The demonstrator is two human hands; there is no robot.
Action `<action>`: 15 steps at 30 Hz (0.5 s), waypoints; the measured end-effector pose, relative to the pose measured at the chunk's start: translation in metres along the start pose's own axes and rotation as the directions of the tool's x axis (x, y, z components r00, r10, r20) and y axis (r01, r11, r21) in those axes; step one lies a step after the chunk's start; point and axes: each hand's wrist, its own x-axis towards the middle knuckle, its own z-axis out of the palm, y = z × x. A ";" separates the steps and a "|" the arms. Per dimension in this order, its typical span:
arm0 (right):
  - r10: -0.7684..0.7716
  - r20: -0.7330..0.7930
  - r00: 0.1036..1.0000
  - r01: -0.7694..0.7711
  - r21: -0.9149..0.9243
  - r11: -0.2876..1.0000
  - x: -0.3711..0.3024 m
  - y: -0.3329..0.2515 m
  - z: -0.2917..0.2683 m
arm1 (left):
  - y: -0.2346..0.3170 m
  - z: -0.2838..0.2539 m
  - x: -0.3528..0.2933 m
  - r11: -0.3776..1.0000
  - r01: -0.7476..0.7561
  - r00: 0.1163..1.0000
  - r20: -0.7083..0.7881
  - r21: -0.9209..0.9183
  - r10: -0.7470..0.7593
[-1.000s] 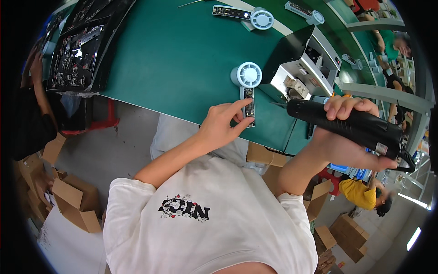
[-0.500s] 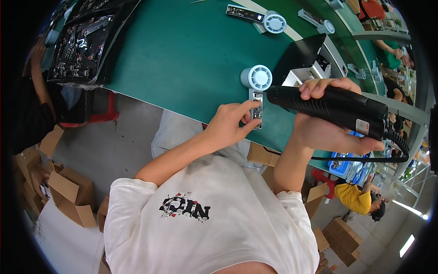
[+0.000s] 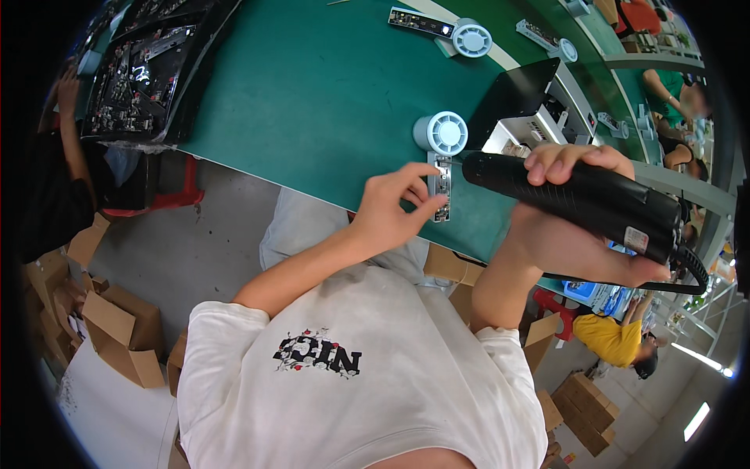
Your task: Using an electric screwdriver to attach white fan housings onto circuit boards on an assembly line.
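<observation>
My right hand (image 3: pixel 578 227) is wrapped round a black electric screwdriver (image 3: pixel 578 195), held raised with its thin bit end toward a handheld fan. That fan has a light-blue round head (image 3: pixel 447 134) and a narrow opened handle (image 3: pixel 441 187) with a circuit board showing. It lies near the front edge of the green worktable (image 3: pixel 312 94). Beside the handle's left edge is my left hand (image 3: pixel 391 207), its thumb and forefinger apart. Those fingertips are at the handle's edge; whether they touch it is hard to tell.
Another fan (image 3: pixel 471 37) lies at the back, with one more (image 3: pixel 558 48) to its right. Behind the screwdriver stands a black and silver box-shaped device (image 3: pixel 539 102). A black tray (image 3: pixel 141 86) of circuit parts is at far left. Co-workers sit left and right; cardboard boxes (image 3: pixel 125 328) stand on the floor.
My left fingers have drawn back leftward off the circuit board and spread apart. The screwdriver in my right hand has shifted slightly right, away from the fan.
</observation>
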 end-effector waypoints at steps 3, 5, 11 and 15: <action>0.008 0.061 0.998 -0.010 0.040 0.999 -0.004 -0.009 -0.003 | 0.005 -0.005 0.004 0.996 0.053 0.987 -0.151 -0.072 -0.063; -0.005 0.097 0.995 -0.002 0.072 0.997 -0.007 -0.010 -0.003 | 0.004 -0.005 0.004 0.982 0.093 0.980 -0.158 -0.166 -0.120; -0.022 0.120 0.993 0.020 0.017 1.000 -0.013 -0.017 0.001 | -0.001 -0.007 0.005 0.984 0.030 0.995 -0.093 -0.178 -0.047; 0.004 0.074 0.997 -0.012 0.109 0.994 -0.015 -0.020 0.002 | -0.004 -0.008 0.002 0.989 -0.033 0.997 -0.071 -0.145 0.023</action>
